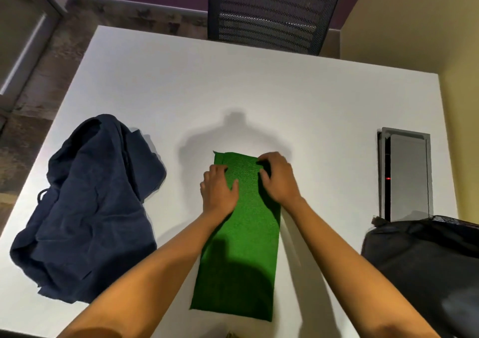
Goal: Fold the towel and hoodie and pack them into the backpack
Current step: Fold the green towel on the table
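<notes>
towel: we've got the green towel (pixel 239 247) lying in the middle of the white counter (pixel 259 99), folded into a long narrow strip running straight away from us, its near end by the counter's front edge

left hand: our left hand (pixel 219 192) sits on the far end of the strip, at its left edge; the fingers bend down over that edge and the thumb lies out across the cloth. Looks like it's got hold of the edge, though the fingertips are hard to see

right hand: our right hand (pixel 276 178) is at the far right corner, fingers curled in and pinching the cloth there

hands vs towel: both are up at the far end, one on each side, with bare green between them

hoodie: the navy hoodie (pixel 88 208) is in a loose heap to the left, well apart from the towel

backpack: the black backpack (pixel 425 267) sits at the right edge, near us
</notes>
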Demonstrator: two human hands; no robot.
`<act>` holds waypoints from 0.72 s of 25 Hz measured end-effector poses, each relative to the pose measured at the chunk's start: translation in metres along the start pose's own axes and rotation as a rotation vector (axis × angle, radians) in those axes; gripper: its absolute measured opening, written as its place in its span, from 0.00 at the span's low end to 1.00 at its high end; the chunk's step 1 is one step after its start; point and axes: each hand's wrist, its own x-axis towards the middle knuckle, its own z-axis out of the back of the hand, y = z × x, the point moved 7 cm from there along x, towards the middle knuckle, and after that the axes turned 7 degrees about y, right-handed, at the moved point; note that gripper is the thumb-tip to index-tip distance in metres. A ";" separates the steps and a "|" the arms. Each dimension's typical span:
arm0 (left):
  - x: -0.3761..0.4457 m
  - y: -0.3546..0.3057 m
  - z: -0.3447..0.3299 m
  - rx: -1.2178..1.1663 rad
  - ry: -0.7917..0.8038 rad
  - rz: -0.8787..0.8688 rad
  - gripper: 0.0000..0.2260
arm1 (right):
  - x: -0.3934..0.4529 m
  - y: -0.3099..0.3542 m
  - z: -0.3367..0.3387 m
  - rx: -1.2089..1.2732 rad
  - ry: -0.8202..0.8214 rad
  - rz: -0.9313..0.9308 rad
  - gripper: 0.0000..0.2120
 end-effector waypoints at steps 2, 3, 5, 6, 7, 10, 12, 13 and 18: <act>0.013 0.010 0.005 0.052 0.054 -0.017 0.22 | -0.015 0.007 -0.029 -0.127 0.109 0.021 0.30; 0.017 0.012 0.007 0.150 0.074 -0.080 0.23 | -0.022 0.007 -0.042 -0.197 0.188 0.008 0.40; 0.019 0.019 0.010 0.337 0.102 -0.221 0.24 | -0.031 0.000 -0.061 -0.339 0.299 0.008 0.50; 0.018 0.024 0.012 0.364 0.113 -0.246 0.25 | -0.031 -0.003 -0.065 -0.364 0.325 0.006 0.51; 0.017 0.028 0.014 0.346 0.118 -0.233 0.27 | -0.029 -0.003 -0.064 -0.352 0.328 -0.001 0.50; 0.018 0.036 0.020 0.150 0.107 -0.058 0.30 | -0.025 0.002 -0.041 -0.196 0.130 -0.075 0.42; 0.021 0.037 0.024 -0.029 0.070 0.071 0.30 | -0.024 -0.007 -0.017 -0.073 -0.068 -0.223 0.37; 0.023 0.037 0.027 -0.115 0.056 0.131 0.30 | -0.025 -0.015 -0.009 0.022 -0.131 -0.321 0.37; 0.023 0.030 0.021 -0.352 0.159 0.261 0.33 | -0.018 -0.034 0.006 0.406 -0.154 -0.564 0.34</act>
